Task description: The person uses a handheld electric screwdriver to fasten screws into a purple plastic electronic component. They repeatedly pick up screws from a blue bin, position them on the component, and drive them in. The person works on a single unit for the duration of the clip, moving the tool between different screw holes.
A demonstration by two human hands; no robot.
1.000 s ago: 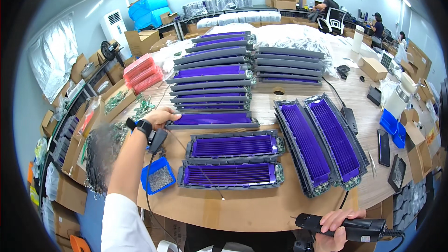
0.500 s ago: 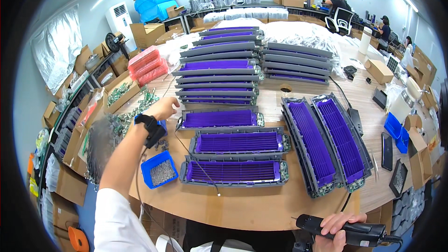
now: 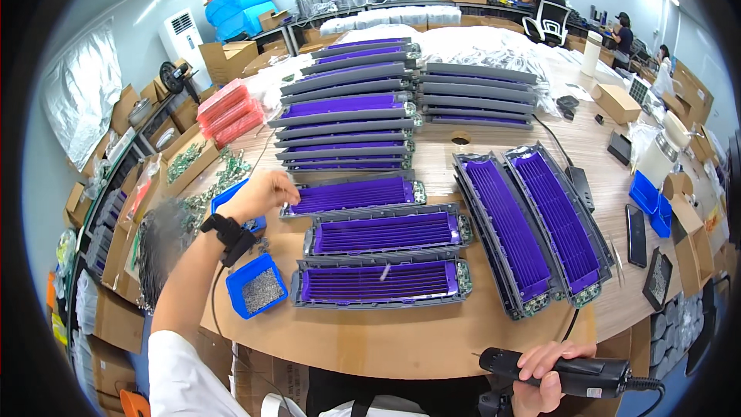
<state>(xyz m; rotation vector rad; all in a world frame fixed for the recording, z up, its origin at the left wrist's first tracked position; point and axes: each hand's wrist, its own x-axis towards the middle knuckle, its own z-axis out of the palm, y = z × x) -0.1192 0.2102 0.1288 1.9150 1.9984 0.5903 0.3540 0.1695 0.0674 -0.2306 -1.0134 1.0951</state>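
My left hand, a black band on its wrist, is at the left end of a purple-slatted grey panel. Its fingers are pinched together there; what they hold is too small to make out. Closed around a black electric screwdriver, my right hand stays at the table's near edge, the tool's tip pointing left. Two similar panels, a middle one and a nearest one, lie in front of me. A small pale blurred thing shows over the nearest panel.
A blue tray of small screws stands near my left forearm; another blue tray is partly behind my hand. Two panels lie lengthwise at right. Stacked panels and green circuit boards are farther back. People work at the back right.
My left hand has come nearer and closed at the panel's left end. The thin cable that crossed the near panels no longer lies there. My right hand still holds the screwdriver.
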